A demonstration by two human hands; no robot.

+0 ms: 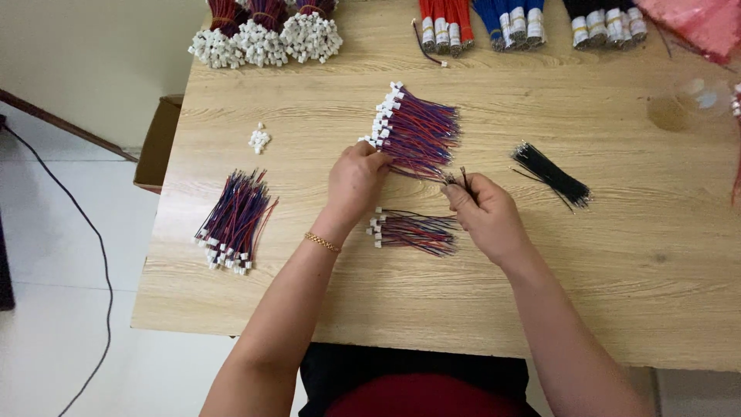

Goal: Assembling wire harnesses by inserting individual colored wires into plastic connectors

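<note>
Closely seen, our right hand (488, 215) is pinched shut on the bare ends of a few thin wires (457, 179), though how many we cannot make out, since the fingers cover most of them. Our left hand (355, 181), with a gold bracelet (322, 242) at the wrist, is closed on the connector end of the fanned pile of red and blue wires (417, 133), its fingertips hidden under the white plugs. Just below both hands lies a smaller bunch of the same wires (413, 232), flat on the wooden table (602, 270). Well to the left sits another pile of red and blue wires (234, 222), and near it a little heap of loose white connectors (259, 138). To the right lies a bundle of black wires (552, 174), apart from our fingers. Along the far edge, bound bundles with white plugs (266, 35), red (446, 22), blue (513, 19) and black bundles (606, 22) are cut off by the frame, as is a pink bag (698, 23) at the corner
</note>
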